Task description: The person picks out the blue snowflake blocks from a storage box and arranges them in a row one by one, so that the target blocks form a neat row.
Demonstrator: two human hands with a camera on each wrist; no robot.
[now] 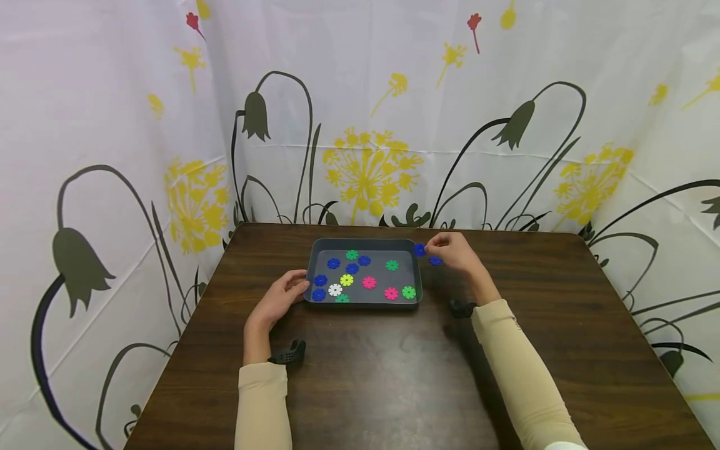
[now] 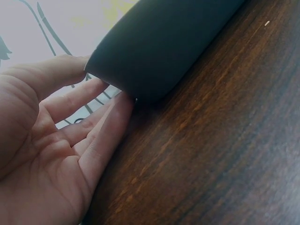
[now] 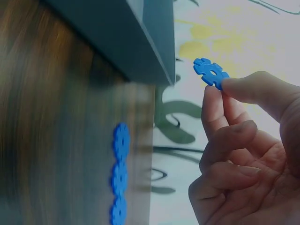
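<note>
A dark grey tray (image 1: 365, 305) lies on the table with several notched discs in it: blue, green, pink, one yellow (image 1: 346, 280) and one white (image 1: 335, 290). My left hand (image 1: 277, 301) holds the tray's left edge, its thumb at the rim and its fingers against the outer wall (image 2: 154, 51). Beside the tray's back right corner, my right hand (image 1: 454, 251) pinches a blue disc (image 3: 206, 70) between thumb and fingertips, raised off the table. Blue discs in a row (image 3: 120, 178) lie on the table near that hand, which partly covers them in the head view.
The brown wooden table (image 1: 360, 387) reaches back to a white curtain (image 1: 360, 75) printed with flowers. A dark strap-like device (image 1: 290, 354) sits at my left wrist and another (image 1: 461, 308) at my right.
</note>
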